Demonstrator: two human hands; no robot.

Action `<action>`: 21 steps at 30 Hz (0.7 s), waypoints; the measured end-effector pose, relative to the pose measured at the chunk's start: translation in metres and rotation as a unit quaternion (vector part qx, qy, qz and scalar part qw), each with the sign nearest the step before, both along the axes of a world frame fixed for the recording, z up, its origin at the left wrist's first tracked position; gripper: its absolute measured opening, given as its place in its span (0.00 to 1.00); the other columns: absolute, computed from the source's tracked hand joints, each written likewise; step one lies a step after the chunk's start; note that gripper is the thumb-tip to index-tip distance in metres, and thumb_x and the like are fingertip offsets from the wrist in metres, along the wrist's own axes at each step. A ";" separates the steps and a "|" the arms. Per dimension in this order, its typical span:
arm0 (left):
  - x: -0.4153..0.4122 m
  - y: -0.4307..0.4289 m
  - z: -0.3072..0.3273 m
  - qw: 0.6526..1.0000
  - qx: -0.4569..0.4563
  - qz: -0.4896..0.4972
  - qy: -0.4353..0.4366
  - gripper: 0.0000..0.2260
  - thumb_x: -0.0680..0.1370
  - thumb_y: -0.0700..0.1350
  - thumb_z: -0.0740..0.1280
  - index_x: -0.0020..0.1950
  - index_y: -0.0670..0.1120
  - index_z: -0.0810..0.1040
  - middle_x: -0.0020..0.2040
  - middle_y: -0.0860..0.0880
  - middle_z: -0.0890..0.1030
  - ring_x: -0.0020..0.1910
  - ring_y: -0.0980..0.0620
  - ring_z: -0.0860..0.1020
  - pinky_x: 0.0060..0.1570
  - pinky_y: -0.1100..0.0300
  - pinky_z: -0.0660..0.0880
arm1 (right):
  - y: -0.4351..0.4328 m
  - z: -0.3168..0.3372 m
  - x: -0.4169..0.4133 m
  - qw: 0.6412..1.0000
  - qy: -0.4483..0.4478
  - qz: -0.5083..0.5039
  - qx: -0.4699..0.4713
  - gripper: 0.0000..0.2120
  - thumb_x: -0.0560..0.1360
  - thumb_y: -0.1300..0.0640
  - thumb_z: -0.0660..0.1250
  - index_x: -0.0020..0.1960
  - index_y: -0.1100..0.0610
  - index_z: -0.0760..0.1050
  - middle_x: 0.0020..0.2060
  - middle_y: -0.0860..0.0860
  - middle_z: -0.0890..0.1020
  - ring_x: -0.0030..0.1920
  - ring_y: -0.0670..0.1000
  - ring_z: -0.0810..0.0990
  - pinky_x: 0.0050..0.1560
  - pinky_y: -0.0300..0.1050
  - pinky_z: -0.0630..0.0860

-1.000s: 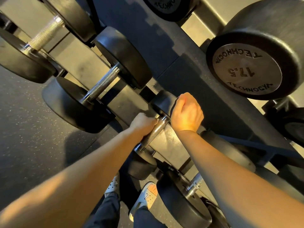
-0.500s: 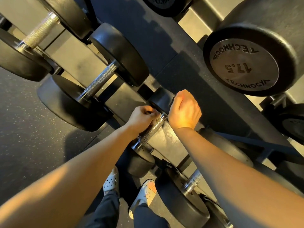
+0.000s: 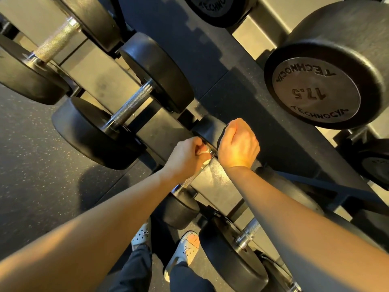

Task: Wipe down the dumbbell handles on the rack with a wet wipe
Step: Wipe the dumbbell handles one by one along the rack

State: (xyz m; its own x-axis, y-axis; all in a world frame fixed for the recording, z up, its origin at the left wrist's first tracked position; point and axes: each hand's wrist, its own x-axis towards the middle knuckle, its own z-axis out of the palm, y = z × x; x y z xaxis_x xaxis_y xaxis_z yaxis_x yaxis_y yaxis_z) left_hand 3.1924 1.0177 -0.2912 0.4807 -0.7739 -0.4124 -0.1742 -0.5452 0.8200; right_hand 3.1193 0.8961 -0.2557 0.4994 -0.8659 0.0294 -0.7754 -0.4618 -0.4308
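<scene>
A small black dumbbell lies on the lower rack shelf [image 3: 212, 182], its knurled steel handle [image 3: 188, 181] running diagonally. My left hand [image 3: 186, 158] curls round the upper part of that handle, close to the far head [image 3: 207, 128]. A bit of white wet wipe [image 3: 203, 152] shows between its fingers and the metal. My right hand [image 3: 239, 144] grips the edge of the far head with its fingers curled. The near head [image 3: 181, 209] sits below my left forearm.
Bigger dumbbells lie to the left, one with a bare handle [image 3: 130, 106] and another further up [image 3: 56, 40]. A 17.5 dumbbell [image 3: 315, 92] rests on the upper shelf at right. Another handle [image 3: 248, 230] is under my right forearm. My sandalled feet [image 3: 185, 249] stand on speckled floor.
My left hand has slid up the handle from its middle toward the far head, and the wipe now shows at its fingers. My right hand has kept its grip.
</scene>
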 end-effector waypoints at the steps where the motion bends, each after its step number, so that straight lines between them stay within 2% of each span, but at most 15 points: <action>1: 0.000 0.003 -0.003 1.000 0.008 -0.022 0.000 0.05 0.80 0.44 0.72 0.49 0.51 0.76 0.42 0.56 0.77 0.41 0.60 0.77 0.41 0.68 0.69 | 0.000 0.000 0.000 1.000 0.000 0.000 0.000 0.17 0.82 0.52 0.51 0.40 0.54 0.73 0.33 0.49 0.75 0.34 0.50 0.75 0.37 0.54 0.76; 3: -0.001 0.015 -0.003 0.996 0.040 -0.076 -0.023 0.06 0.79 0.47 0.73 0.50 0.52 0.76 0.42 0.57 0.77 0.40 0.60 0.77 0.41 0.68 0.69 | 0.000 0.000 -0.001 1.000 -0.002 -0.003 0.003 0.17 0.82 0.52 0.51 0.40 0.55 0.72 0.32 0.49 0.75 0.34 0.50 0.75 0.37 0.55 0.76; 5: -0.003 0.029 -0.001 0.987 0.077 -0.131 -0.056 0.06 0.80 0.46 0.71 0.46 0.49 0.75 0.41 0.55 0.77 0.39 0.58 0.77 0.40 0.65 0.70 | 0.000 0.000 0.000 1.000 -0.001 -0.002 0.004 0.17 0.82 0.52 0.51 0.40 0.55 0.72 0.32 0.50 0.74 0.34 0.51 0.75 0.37 0.55 0.76; 7: -0.003 0.035 0.002 0.979 0.095 -0.166 -0.071 0.08 0.80 0.45 0.69 0.42 0.51 0.75 0.39 0.53 0.78 0.38 0.55 0.78 0.38 0.65 0.72 | 0.001 0.001 0.000 1.000 -0.002 -0.001 0.004 0.17 0.82 0.51 0.51 0.39 0.55 0.72 0.32 0.49 0.74 0.34 0.51 0.75 0.36 0.55 0.76; 9: 0.000 0.030 0.007 0.985 0.078 -0.148 -0.043 0.07 0.80 0.45 0.69 0.43 0.54 0.75 0.40 0.53 0.79 0.39 0.56 0.80 0.41 0.64 0.77 | 0.001 0.002 -0.001 1.000 -0.005 0.000 0.005 0.17 0.81 0.51 0.50 0.39 0.54 0.71 0.32 0.49 0.74 0.34 0.51 0.75 0.36 0.53 0.75; 13: 0.003 0.003 0.008 1.000 -0.006 0.013 -0.008 0.05 0.79 0.45 0.72 0.47 0.52 0.77 0.43 0.53 0.80 0.42 0.60 0.81 0.44 0.67 0.78 | 0.001 0.001 -0.002 1.000 -0.008 0.009 0.000 0.18 0.82 0.50 0.50 0.40 0.54 0.72 0.33 0.49 0.74 0.34 0.50 0.75 0.35 0.51 0.75; 15: -0.001 -0.001 0.007 1.000 -0.002 0.024 0.019 0.06 0.79 0.46 0.73 0.45 0.53 0.77 0.43 0.54 0.80 0.43 0.62 0.80 0.43 0.68 0.76 | 0.001 0.001 -0.002 1.000 -0.012 0.008 0.000 0.18 0.82 0.50 0.50 0.40 0.54 0.73 0.33 0.49 0.74 0.34 0.50 0.76 0.35 0.52 0.75; 18: -0.010 0.008 0.002 0.997 0.049 0.029 0.051 0.07 0.80 0.48 0.72 0.43 0.51 0.78 0.41 0.53 0.81 0.41 0.58 0.81 0.40 0.67 0.74 | 0.000 0.000 -0.001 1.000 -0.019 0.006 0.010 0.18 0.81 0.50 0.50 0.41 0.54 0.73 0.33 0.49 0.74 0.34 0.50 0.75 0.34 0.51 0.74; 21: -0.014 0.020 0.001 0.995 0.084 -0.042 -0.041 0.05 0.80 0.47 0.69 0.44 0.51 0.77 0.40 0.53 0.79 0.39 0.55 0.80 0.38 0.63 0.75 | 0.001 0.001 -0.001 1.000 -0.013 0.002 0.015 0.18 0.81 0.50 0.50 0.40 0.54 0.73 0.31 0.47 0.72 0.33 0.48 0.73 0.33 0.47 0.70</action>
State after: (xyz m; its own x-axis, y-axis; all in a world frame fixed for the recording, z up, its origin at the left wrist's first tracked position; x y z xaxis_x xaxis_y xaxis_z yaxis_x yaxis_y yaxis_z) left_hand 3.1785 1.0372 -0.2898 0.4542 -0.7357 -0.5025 -0.2867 -0.6547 0.6994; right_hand 3.1183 0.8967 -0.2550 0.5019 -0.8648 0.0162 -0.7624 -0.4512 -0.4640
